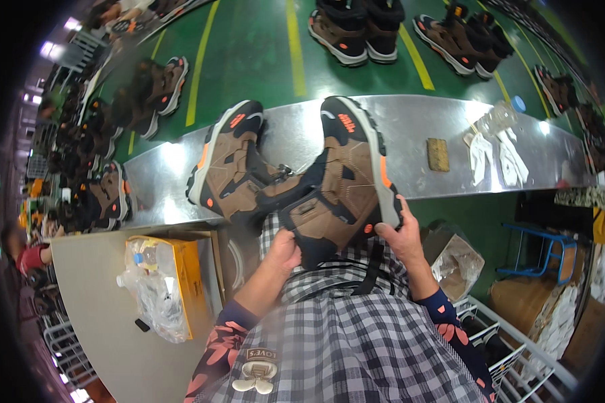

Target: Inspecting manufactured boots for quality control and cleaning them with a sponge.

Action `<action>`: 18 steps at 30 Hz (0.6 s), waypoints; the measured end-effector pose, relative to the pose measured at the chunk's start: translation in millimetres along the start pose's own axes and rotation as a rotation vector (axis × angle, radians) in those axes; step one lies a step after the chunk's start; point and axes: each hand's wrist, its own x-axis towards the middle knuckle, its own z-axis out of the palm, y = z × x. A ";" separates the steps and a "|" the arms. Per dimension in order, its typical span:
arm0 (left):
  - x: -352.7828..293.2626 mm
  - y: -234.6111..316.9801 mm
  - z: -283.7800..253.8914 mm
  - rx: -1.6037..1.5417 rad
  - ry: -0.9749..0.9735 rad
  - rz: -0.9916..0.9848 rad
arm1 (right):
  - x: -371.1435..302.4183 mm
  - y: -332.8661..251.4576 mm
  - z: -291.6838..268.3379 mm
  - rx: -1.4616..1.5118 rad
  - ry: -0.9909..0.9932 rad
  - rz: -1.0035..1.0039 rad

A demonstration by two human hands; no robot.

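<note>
A brown and black hiking shoe (346, 188) with orange accents and a grey sole is held up before my body, its toe pointing away. My left hand (284, 254) is closed on the black collar at its heel end. On the other side my right hand (405, 236) grips the sole near the heel, thumb on the upper and fingers along the sole's edge. The matching shoe (228, 161) is just left of it, tilted, on the metal table edge (289, 131). Part of that shoe's collar is hidden behind the held one.
Pairs of similar shoes (356, 33) stand on the green, yellow-striped conveyor (242, 54) beyond. At right on the metal are a brown block (438, 155), white gloves (480, 158) and a plastic bottle (501, 117). A yellow box (188, 285) is at lower left, a blue stool (541, 252) at right.
</note>
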 end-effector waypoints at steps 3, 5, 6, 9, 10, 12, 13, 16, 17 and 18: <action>6.1 -1.5 7.0 0.109 0.020 -0.015 | 5.0 -8.1 -10.9 0.048 0.023 -0.048; 7.7 0.0 18.4 0.286 0.011 0.080 | 13.7 -14.8 -18.3 -0.015 0.009 -0.083; 10.2 8.7 24.1 0.646 0.135 -0.011 | 18.1 -17.4 -20.4 -0.043 0.014 -0.099; 13.2 40.4 45.3 1.521 0.173 -0.080 | 30.9 -20.0 -25.0 -0.060 -0.004 -0.008; 6.0 48.7 53.8 1.590 0.116 -0.104 | 33.9 -18.4 -23.3 -0.041 -0.011 -0.034; -11.2 69.8 69.3 1.746 -0.007 -0.157 | 36.9 -16.5 -23.2 -0.080 -0.007 -0.060; -19.7 78.3 76.2 1.683 -0.024 -0.051 | 37.9 -15.8 -23.3 -0.077 -0.015 -0.074; -38.5 110.0 88.1 1.516 0.023 0.299 | 37.0 -15.0 -23.2 -0.119 -0.018 -0.061; -38.7 123.4 88.6 1.390 0.097 0.429 | 36.6 -15.5 -23.1 -0.126 -0.005 -0.064; -36.4 138.3 87.2 1.269 0.163 0.564 | 36.3 -15.9 -22.4 -0.117 -0.009 -0.037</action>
